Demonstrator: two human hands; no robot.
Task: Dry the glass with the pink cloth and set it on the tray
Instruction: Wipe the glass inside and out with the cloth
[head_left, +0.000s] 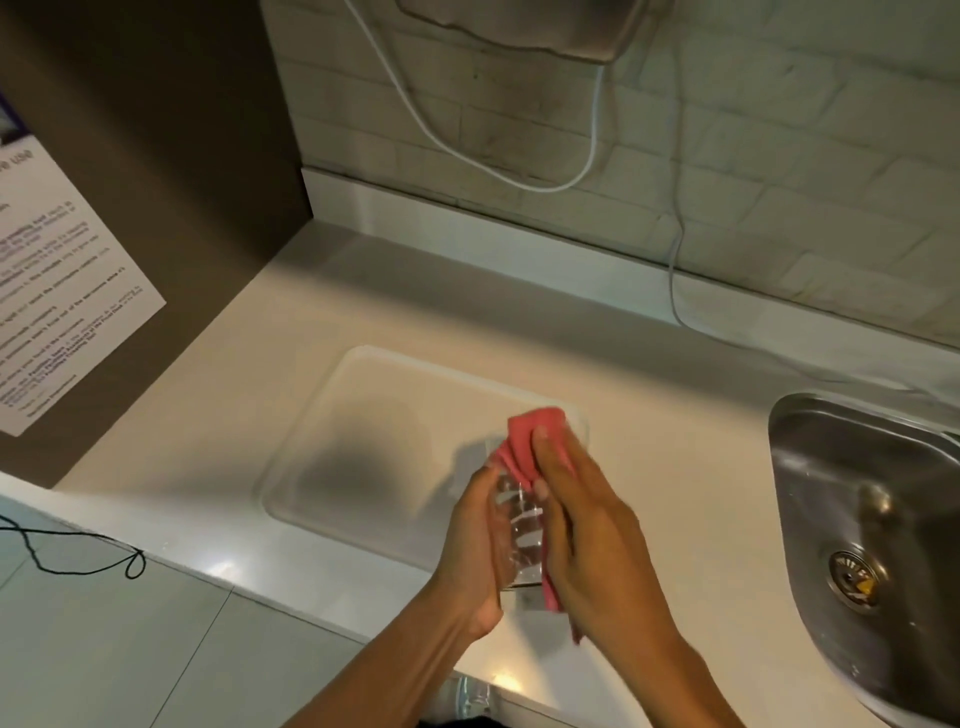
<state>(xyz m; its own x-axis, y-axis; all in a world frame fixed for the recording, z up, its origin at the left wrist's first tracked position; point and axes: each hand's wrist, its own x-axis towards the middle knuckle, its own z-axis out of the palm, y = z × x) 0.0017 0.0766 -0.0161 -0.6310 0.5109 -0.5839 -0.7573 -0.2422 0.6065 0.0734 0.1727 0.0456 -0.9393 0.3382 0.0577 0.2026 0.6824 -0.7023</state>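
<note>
A clear glass (519, 530) is held tilted above the counter, over the near right corner of the white tray (363, 395). My left hand (475, 545) grips the glass from the left side. My right hand (587, 519) presses the pink cloth (524, 441) against the glass's right side and upper end. The cloth covers the top of the glass and hangs down behind my right palm. The tray lies flat on the counter with nothing on it.
A steel sink (872, 545) with a drain sits at the right. A white cable (519, 171) hangs along the brick wall at the back. A brown panel with a printed notice (57, 291) stands at the left. The counter's front edge (218, 556) runs below the tray.
</note>
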